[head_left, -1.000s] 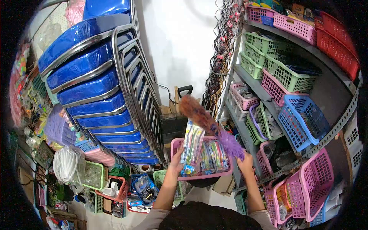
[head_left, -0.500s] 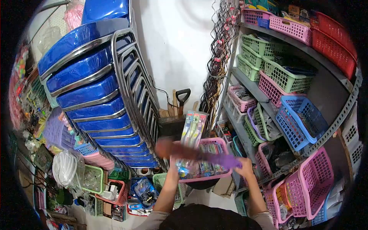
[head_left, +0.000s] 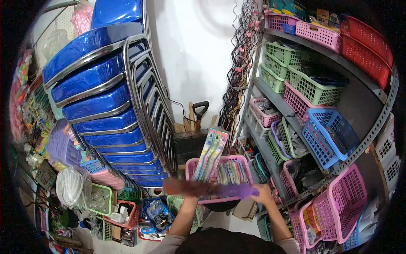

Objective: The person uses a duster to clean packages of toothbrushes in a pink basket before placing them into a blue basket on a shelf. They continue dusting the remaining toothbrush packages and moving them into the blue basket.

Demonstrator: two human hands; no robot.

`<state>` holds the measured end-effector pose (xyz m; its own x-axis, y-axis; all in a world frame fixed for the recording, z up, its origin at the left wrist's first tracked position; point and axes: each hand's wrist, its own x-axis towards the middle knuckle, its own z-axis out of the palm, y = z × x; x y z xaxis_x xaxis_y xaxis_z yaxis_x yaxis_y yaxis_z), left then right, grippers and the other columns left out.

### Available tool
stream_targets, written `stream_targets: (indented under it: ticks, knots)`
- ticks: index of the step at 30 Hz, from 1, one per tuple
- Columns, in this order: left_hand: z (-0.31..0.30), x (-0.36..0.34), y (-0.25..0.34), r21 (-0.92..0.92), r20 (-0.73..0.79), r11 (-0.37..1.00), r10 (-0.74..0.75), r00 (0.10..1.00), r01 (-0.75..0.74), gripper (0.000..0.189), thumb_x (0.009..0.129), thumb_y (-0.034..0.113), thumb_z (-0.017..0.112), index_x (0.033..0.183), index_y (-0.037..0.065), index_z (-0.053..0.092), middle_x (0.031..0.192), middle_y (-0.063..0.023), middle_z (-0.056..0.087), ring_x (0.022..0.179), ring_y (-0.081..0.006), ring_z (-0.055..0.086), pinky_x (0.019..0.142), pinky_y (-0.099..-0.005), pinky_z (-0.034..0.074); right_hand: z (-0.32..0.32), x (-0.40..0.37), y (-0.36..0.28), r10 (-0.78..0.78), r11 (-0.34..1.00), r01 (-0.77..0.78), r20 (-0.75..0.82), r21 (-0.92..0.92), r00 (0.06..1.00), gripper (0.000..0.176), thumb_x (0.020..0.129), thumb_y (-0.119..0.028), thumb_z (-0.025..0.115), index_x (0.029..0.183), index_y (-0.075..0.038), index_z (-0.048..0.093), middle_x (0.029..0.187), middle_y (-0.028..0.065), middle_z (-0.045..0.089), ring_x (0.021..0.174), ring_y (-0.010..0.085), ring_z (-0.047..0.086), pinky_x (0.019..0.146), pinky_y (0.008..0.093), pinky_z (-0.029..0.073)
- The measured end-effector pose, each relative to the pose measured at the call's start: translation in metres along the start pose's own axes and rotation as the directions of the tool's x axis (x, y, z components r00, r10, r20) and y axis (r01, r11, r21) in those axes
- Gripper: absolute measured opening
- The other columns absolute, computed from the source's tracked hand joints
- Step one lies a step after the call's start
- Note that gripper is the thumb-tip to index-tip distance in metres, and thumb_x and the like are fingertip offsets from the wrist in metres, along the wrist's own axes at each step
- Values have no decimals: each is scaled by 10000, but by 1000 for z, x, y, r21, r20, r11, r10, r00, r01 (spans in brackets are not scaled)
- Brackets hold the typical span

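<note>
My right hand point(head_left: 264, 195) is closed around the purple handle of a duster point(head_left: 237, 190) with a brown, motion-blurred head. The duster lies across the near side of a pink basket point(head_left: 246, 164), its brown end pointing left. My left hand point(head_left: 190, 202) is at the basket's near left corner, under the duster's brown end, which hides its fingers. Long packs of what look like toothbrushes point(head_left: 211, 153) lean up out of the basket at the left. More colourful packs point(head_left: 233, 172) stand in its right half.
A tall stack of blue chairs point(head_left: 101, 101) rises at the left. Shelves at the right hold green baskets point(head_left: 317, 86), a blue basket point(head_left: 323, 139) and others. Baskets of goods, including a blue one point(head_left: 158, 213), stand on the floor. A black-handled tool point(head_left: 199, 111) leans at the wall.
The duster has swept down toward me, from over the basket's middle to its near edge. My left hand has moved slightly lower. The leaning packs tilt further right.
</note>
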<state>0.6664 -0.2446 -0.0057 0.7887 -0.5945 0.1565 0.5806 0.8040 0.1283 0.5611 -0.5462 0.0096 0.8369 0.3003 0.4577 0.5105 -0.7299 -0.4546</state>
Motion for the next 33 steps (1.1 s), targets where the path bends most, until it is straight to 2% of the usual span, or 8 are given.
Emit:
stream_targets:
  ticks: [3,6,7,9,11,22,27,33]
  knots:
    - [53,-11,-11,567,-41,820,123,992,-79,583,853,448,501,1280,58,423,1102,-201,539,810,-262,547,742,-384,496,4,-6,-9,103,987,-88,102,-136,989,382,570,-345,706,855,-102,634,835,116,653,726,321,621,645,390,501]
    - [-7,-17,2,-261,-43,958,-133,990,118,574,857,451,509,1304,102,419,1184,-109,497,991,-268,519,787,-380,458,0,-5,2,118,989,-119,-18,-82,993,366,553,-273,692,846,-64,629,824,139,645,726,331,616,649,393,499]
    - [-71,8,26,75,275,967,-256,927,245,474,840,332,579,1239,100,466,1118,-88,543,953,-233,557,778,-367,483,0,-5,6,118,990,-125,-103,-70,988,356,554,-245,683,848,-51,628,820,148,642,725,335,615,651,393,498]
    - [-9,-20,-5,581,-201,785,393,897,-214,393,811,171,626,1166,65,493,1048,-70,580,901,-200,588,756,-345,500,-5,4,6,137,989,-143,-180,-22,974,344,571,-207,669,861,-27,626,827,170,638,733,345,613,662,394,497]
    - [4,-19,-1,625,-344,781,267,900,7,399,773,17,639,1143,47,493,1030,-59,589,935,-194,583,814,-342,483,-13,15,4,253,959,-279,-300,-45,920,343,603,-233,672,885,-44,623,797,177,624,723,378,592,626,402,475]
    - [-9,-31,11,118,-70,927,365,928,-356,383,881,231,528,1227,84,454,1237,-64,510,1126,-228,489,972,-405,380,-22,-3,4,190,978,-184,50,-97,981,381,641,-302,694,915,-44,639,867,168,645,726,354,614,678,406,498]
    - [18,-30,8,555,-212,822,291,933,-130,441,924,349,469,1270,79,437,1250,-82,508,1130,-225,491,959,-371,401,-24,13,5,309,915,-334,-142,-227,941,357,653,-246,677,938,-38,623,853,197,632,737,373,608,653,420,491]
    - [-53,-18,30,-122,41,990,79,996,-74,548,917,457,409,1323,90,388,1288,-122,465,1143,-288,471,985,-437,365,-16,0,2,157,975,-157,-9,-159,987,373,629,-260,671,937,-54,625,832,204,627,737,377,603,654,413,498]
